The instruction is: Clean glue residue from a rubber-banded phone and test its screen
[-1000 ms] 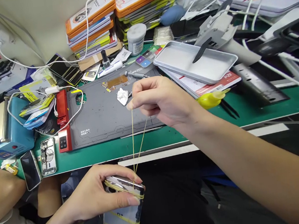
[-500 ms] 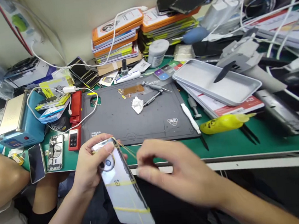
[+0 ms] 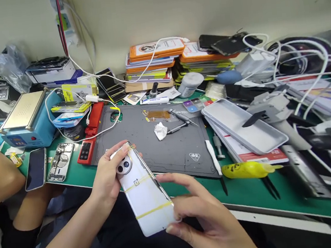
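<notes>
Right hand (image 3: 205, 210) now lower, moved from beside upper half to bottom side of slim glossy white phone (image 3: 146, 199). Can't tell if fingers pinch or merely touch. Left hand (image 3: 108, 175) clamped round camera end. Thin yellow elastic bands (image 3: 153, 211) cross back: banding step, I judge; next move calls for steady left grip. Beyond: flat dark-grey mat (image 3: 171, 155).

Bright, even light, pale sheen on the phone (image 3: 148, 197), darkness under the bench (image 3: 244, 196), edges stretched.
</notes>
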`<state>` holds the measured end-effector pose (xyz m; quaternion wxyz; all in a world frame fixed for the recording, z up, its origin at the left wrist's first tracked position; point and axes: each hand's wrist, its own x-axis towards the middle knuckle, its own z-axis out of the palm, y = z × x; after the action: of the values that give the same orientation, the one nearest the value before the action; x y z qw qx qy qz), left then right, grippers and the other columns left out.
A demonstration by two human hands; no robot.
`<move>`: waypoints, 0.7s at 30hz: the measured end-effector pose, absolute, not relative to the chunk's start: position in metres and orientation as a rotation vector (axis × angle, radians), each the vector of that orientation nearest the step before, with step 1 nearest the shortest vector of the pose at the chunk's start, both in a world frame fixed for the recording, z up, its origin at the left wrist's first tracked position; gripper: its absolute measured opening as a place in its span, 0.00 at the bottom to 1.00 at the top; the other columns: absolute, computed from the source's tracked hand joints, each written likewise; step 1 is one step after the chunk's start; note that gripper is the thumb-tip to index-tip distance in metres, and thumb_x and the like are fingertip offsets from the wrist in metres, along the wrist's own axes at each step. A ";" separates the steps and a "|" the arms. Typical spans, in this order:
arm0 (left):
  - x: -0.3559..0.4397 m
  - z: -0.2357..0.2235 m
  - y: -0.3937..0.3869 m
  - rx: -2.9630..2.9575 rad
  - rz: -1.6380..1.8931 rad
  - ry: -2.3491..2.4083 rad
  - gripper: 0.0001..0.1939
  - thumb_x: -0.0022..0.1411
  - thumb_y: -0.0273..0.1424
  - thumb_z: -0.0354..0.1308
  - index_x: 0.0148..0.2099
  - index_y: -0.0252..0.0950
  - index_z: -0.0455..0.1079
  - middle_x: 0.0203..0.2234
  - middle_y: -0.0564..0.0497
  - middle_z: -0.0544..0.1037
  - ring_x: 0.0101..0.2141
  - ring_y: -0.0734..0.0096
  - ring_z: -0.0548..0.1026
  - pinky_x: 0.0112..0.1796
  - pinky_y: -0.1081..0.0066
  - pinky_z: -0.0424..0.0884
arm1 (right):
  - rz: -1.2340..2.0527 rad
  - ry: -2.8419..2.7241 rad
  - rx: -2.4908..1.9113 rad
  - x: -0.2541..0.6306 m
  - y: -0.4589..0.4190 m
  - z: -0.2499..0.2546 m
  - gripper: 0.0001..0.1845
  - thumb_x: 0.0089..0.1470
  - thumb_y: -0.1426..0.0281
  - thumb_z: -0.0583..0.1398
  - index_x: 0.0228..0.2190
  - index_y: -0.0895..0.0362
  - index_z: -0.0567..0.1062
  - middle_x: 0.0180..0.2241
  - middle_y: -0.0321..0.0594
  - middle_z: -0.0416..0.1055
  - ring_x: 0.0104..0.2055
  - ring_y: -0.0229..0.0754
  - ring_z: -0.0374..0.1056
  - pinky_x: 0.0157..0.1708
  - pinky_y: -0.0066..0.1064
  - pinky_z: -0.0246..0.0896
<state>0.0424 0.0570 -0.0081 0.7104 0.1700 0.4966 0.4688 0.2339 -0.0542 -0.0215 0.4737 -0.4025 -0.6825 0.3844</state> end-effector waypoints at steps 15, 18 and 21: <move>0.040 0.014 0.053 0.365 1.179 1.243 0.18 0.59 0.29 0.70 0.52 0.36 0.79 0.47 0.45 0.85 0.34 0.70 0.85 0.34 0.76 0.84 | 0.430 -1.508 -1.080 0.190 -0.068 -0.049 0.31 0.60 0.85 0.57 0.60 0.50 0.68 0.63 0.51 0.70 0.67 0.52 0.68 0.60 0.44 0.73; 0.036 0.019 0.052 0.322 1.141 1.340 0.16 0.60 0.29 0.67 0.52 0.37 0.80 0.48 0.46 0.85 0.36 0.69 0.84 0.35 0.75 0.85 | 0.689 -1.047 -1.171 0.174 -0.069 -0.051 0.26 0.69 0.73 0.58 0.64 0.47 0.62 0.69 0.53 0.61 0.70 0.57 0.63 0.62 0.53 0.71; 0.027 0.015 0.052 0.366 1.122 1.372 0.16 0.58 0.34 0.69 0.50 0.42 0.81 0.48 0.50 0.85 0.39 0.67 0.84 0.31 0.76 0.84 | 1.205 -0.675 -1.203 0.167 -0.064 -0.054 0.32 0.67 0.49 0.61 0.62 0.57 0.67 0.54 0.57 0.77 0.51 0.59 0.79 0.42 0.45 0.83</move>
<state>0.0275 0.0519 0.0147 0.6179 0.1591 0.5960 0.4875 0.1672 -0.0640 -0.0537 0.6090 -0.5210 -0.2922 0.5219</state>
